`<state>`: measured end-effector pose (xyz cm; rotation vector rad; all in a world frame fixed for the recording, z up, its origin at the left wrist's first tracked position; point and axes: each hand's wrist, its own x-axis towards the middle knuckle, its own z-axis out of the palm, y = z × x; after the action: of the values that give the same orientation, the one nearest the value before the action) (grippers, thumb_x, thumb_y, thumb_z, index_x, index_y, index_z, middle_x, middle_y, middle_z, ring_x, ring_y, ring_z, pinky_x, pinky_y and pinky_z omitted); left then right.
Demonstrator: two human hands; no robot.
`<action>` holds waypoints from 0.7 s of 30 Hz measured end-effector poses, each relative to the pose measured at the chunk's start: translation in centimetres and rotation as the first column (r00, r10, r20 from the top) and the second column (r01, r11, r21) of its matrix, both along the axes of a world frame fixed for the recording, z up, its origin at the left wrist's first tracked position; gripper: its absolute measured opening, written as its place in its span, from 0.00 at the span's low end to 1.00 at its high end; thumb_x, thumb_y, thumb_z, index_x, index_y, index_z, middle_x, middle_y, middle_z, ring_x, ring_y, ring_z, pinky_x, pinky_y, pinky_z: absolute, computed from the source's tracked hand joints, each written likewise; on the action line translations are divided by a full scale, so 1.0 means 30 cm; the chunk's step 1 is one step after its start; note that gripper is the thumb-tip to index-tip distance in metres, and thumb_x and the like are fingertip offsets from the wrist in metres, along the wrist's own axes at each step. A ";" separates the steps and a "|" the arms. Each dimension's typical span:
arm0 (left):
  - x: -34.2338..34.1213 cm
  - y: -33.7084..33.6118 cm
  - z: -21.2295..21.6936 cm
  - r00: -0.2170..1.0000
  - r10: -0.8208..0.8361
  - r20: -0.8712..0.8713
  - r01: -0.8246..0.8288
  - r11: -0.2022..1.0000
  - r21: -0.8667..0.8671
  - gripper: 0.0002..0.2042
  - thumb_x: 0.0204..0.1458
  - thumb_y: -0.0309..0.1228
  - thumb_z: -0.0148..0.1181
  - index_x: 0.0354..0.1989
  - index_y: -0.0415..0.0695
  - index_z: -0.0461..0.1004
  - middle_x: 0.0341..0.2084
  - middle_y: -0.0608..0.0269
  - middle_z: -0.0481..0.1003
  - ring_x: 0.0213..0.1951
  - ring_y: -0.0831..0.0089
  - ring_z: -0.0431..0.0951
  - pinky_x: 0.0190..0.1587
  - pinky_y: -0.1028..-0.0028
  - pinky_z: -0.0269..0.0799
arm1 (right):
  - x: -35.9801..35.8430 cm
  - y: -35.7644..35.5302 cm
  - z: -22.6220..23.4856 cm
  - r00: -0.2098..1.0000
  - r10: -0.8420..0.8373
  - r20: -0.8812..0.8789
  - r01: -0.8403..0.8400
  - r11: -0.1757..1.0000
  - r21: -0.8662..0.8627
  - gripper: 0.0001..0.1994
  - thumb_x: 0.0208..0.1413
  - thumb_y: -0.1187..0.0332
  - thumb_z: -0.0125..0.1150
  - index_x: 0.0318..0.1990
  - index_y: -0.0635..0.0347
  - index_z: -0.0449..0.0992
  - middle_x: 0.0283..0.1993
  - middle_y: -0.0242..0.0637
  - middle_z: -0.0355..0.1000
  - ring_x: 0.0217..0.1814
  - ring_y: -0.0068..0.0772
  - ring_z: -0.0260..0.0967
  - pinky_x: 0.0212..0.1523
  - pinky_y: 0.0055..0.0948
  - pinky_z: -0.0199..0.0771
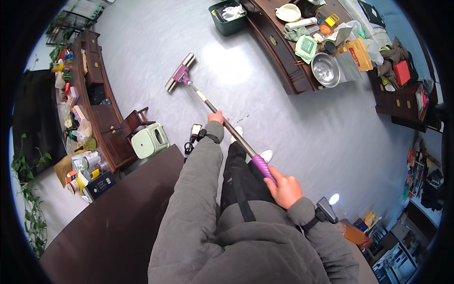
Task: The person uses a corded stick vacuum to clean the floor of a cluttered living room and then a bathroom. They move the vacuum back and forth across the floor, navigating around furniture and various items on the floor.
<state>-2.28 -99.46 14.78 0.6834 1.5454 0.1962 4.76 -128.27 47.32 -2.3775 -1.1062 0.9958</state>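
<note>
Hands apart, both clamped on the mop (239, 138): right hand (286, 189) at the purple grip (262, 166), left hand (216, 118) farther along the pole, nearer the head. Long axis slants forward-left from the body, mop head (180, 73) out on the grey floor (137, 78)

On the grey floor (137, 57), the dark-green plastic bin (230, 29) stands beside the dark-brown wooden worktop's (289, 49) left edge, the purple-and-silver mop head (180, 73) farther left; the round metal basin (325, 70) sits at that worktop's near corner.
</note>
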 end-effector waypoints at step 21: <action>0.136 -1.390 0.275 0.381 -0.724 0.574 0.812 -0.034 -0.582 0.23 0.56 0.37 0.38 0.44 0.29 0.73 0.38 0.39 0.77 0.39 0.48 0.81 0.37 0.54 0.81 | -0.075 -1.170 0.558 0.885 -0.462 0.053 0.428 0.764 -0.483 0.18 0.49 0.66 0.64 0.48 0.63 0.76 0.26 0.56 0.73 0.26 0.55 0.74 0.30 0.42 0.73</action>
<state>1.79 -141.18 23.04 0.6326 0.7065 -1.3573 2.52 -163.36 64.06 -2.7656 -0.2259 1.2650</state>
